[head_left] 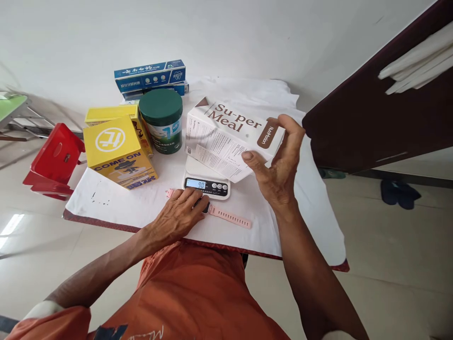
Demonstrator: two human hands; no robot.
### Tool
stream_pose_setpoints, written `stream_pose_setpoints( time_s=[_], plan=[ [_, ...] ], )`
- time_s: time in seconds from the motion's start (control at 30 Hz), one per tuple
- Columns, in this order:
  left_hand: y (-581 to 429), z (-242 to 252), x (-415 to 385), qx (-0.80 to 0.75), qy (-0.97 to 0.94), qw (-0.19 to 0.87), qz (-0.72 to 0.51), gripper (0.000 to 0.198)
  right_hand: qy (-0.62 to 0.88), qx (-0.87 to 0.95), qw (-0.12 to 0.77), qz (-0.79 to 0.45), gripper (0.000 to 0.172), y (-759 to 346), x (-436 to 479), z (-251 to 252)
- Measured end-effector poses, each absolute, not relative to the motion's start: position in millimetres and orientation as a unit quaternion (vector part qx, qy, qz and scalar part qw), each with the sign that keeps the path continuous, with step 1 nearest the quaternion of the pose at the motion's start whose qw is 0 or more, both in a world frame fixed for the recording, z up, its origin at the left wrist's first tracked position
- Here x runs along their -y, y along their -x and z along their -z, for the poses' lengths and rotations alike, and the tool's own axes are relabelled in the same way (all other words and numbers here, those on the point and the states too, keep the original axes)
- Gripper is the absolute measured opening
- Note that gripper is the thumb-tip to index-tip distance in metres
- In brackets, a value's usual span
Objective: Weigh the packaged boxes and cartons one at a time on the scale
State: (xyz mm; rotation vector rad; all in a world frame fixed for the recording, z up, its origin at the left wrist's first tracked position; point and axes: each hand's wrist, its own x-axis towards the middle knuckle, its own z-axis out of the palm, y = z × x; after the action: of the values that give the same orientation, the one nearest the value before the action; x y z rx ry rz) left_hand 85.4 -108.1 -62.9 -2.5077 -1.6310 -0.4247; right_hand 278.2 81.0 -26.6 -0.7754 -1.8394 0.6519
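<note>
My right hand (279, 163) grips the right end of a white "Su-per Meal" box (226, 134), which sits on a small white digital scale (207, 182) whose display shows a reading. My left hand (179, 215) lies on the white cloth just in front of the scale, fingers curled down over the dark face of a pink-strapped watch (230, 218). The watch strap sticks out to the right of that hand.
On the cloth-covered table (116, 208) stand a yellow "COME ON" box (118, 151), another yellow box (111, 113), a green-lidded can (162, 120) and blue boxes (150, 75). A red stool (56, 158) is at left, a dark door (378, 118) at right.
</note>
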Motion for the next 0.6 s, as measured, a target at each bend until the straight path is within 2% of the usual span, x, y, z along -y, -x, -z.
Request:
stream_pose_setpoints(
  time_s=[0.1, 0.23, 0.37, 0.53, 0.6],
  plan=[
    [-86.3, 63.7, 109.2, 0.525, 0.838, 0.057, 0.136, 0.031, 0.299, 0.763, 0.487, -0.302, 0.092, -268.1, -83.2, 27.3],
    [-90.9, 58.1, 111.3, 0.536, 0.835, 0.026, 0.125, 0.031, 0.283, 0.767, 0.476, -0.325, 0.092, -266.8, -84.6, 26.6],
    [-94.8, 42.1, 113.3, 0.564, 0.819, -0.064, 0.088, 0.019, 0.294, 0.784, 0.451, -0.309, 0.088, -281.0, -85.7, 15.2],
    [-85.6, 30.3, 110.8, 0.573, 0.804, -0.152, 0.042, 0.021, 0.327, 0.804, 0.412, -0.279, 0.097, -288.9, -86.1, 1.7],
    [-77.2, 26.2, 106.4, 0.559, 0.794, -0.230, 0.063, 0.018, 0.345, 0.807, 0.393, -0.274, 0.098, -287.0, -88.6, 1.2]
  ],
)
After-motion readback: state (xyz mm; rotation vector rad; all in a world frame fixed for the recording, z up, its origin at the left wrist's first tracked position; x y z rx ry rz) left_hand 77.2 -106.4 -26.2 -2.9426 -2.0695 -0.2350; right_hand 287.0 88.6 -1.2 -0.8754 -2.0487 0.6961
